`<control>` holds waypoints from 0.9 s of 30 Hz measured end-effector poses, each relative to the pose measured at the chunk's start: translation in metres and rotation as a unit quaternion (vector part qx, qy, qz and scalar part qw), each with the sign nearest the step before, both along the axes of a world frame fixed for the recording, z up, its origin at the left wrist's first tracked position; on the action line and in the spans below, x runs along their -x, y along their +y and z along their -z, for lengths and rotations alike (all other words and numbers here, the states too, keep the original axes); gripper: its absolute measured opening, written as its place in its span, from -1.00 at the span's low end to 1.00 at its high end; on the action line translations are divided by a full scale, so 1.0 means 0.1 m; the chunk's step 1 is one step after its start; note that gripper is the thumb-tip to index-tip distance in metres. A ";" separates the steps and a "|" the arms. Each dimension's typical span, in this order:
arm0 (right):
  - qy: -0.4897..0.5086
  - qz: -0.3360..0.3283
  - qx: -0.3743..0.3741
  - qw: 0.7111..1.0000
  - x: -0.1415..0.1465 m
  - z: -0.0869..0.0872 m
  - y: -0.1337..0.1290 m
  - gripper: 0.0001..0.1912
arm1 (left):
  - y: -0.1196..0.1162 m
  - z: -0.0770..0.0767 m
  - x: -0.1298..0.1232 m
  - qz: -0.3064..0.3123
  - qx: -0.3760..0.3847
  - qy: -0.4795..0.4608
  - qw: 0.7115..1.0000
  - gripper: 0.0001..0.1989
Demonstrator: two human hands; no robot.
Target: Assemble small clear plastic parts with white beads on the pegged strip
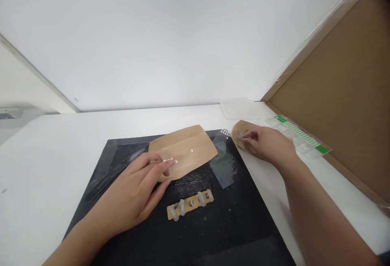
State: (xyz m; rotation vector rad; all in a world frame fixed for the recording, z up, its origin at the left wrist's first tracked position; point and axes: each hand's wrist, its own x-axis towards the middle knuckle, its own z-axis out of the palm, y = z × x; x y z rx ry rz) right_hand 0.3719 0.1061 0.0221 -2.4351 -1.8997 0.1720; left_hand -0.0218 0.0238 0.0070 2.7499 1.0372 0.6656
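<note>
My left hand (138, 189) rests on the left end of a brown paper sheet (195, 142), its index finger extended beside small white pieces (176, 161). The sheet lies on a black mat (213, 233). On the right, my right hand (268, 144) is over a second brown paper piece (239, 130), fingertips pinched on something pale that I cannot make out. Below the sheet, a tan strip (191, 203) carries several translucent loops and metal bits.
A clear compartment box (304, 138) with a green label is right of my right hand. Small white squares (226, 133) sit at the mat's top right corner. Behind is a clear tray (239, 109); a cardboard panel (341, 87) stands at the right.
</note>
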 end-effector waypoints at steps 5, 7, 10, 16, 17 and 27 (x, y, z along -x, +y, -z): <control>0.008 -0.005 -0.014 1.000 0.00 -0.03 -0.01 -0.70 | 0.02 0.00 -0.01 -0.001 0.002 0.000 1.000 -0.59; 0.015 -0.007 -0.019 1.000 -0.01 -0.04 -0.02 -0.69 | 0.02 0.00 -0.01 -0.001 0.004 0.000 1.000 -0.60; 0.019 -0.002 -0.021 1.000 -0.01 -0.05 -0.03 -0.69 | 0.01 0.01 0.00 -0.003 0.003 -0.004 1.000 -0.61; 0.024 0.007 -0.018 1.000 0.00 -0.06 -0.04 -0.65 | 0.01 0.03 0.00 -0.006 -0.002 -0.006 1.000 -0.56; 0.025 0.006 -0.023 0.999 0.00 -0.06 -0.04 -0.64 | 0.01 0.03 0.00 -0.005 -0.004 -0.006 1.000 -0.56; 0.060 -0.003 -0.096 0.994 0.02 -0.09 -0.06 -0.63 | 0.01 0.06 0.01 -0.009 -0.039 0.001 0.999 -0.55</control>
